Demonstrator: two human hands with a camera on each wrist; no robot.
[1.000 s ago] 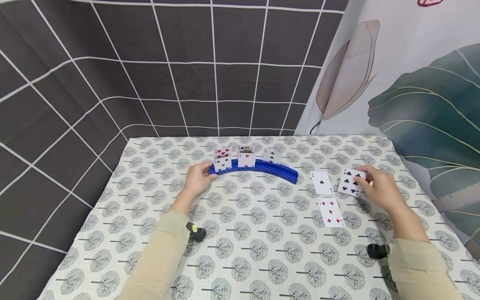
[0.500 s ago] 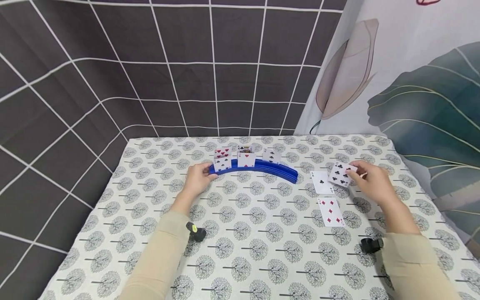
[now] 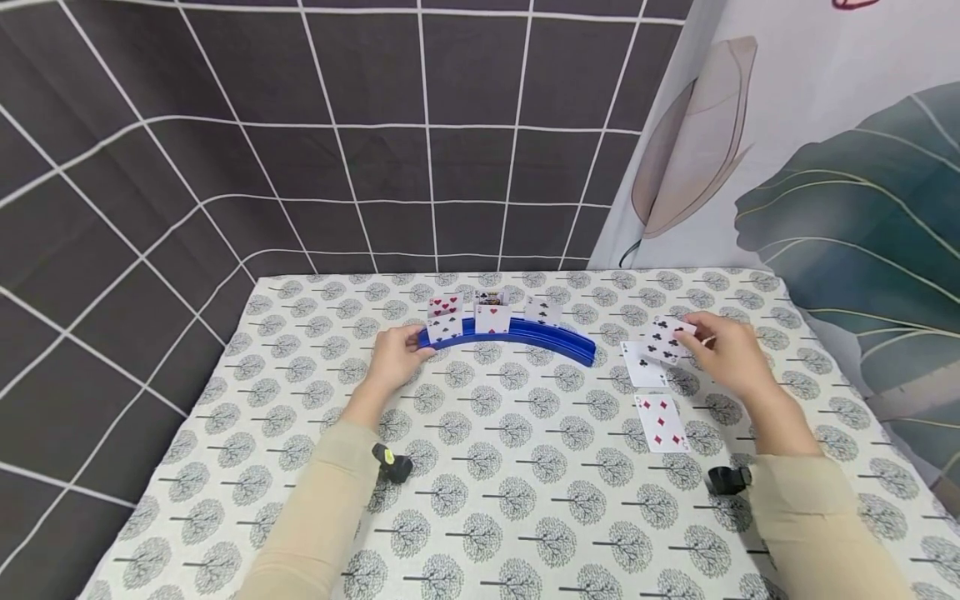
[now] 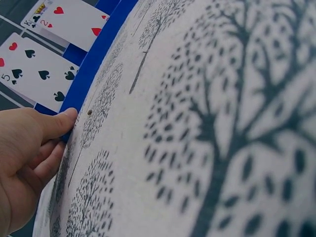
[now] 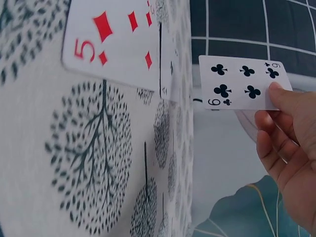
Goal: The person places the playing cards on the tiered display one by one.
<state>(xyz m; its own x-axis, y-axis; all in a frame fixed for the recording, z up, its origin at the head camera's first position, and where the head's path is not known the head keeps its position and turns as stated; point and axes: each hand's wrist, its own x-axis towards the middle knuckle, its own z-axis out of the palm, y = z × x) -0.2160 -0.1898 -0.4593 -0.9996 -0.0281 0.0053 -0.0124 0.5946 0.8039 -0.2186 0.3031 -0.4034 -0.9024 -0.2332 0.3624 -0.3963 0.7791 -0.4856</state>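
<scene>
My left hand (image 3: 395,358) pinches the left end of a curved blue card holder (image 3: 532,336). Slotted upright in that holder are a five of spades (image 4: 37,74) in front of a hearts card, a two of hearts (image 4: 74,22) before a king of clubs, and a black-suit card (image 3: 542,311) towards the right. Between thumb and fingers my right hand (image 3: 727,350) holds a six of clubs (image 5: 242,84), raised off the table in the right wrist view. In the head view it partly covers an ace of clubs (image 3: 641,371) lying flat.
Below the ace lies a five of diamonds (image 3: 662,423), face up on the tree-patterned tablecloth (image 3: 517,500). A dark tiled-pattern curtain (image 3: 375,167) hangs behind the table, and a leaf-print curtain (image 3: 825,192) hangs at the right.
My right hand has carried the six of clubs leftward, from beside the ace of clubs to over its upper right part. The left hand has stayed at the holder's end.
</scene>
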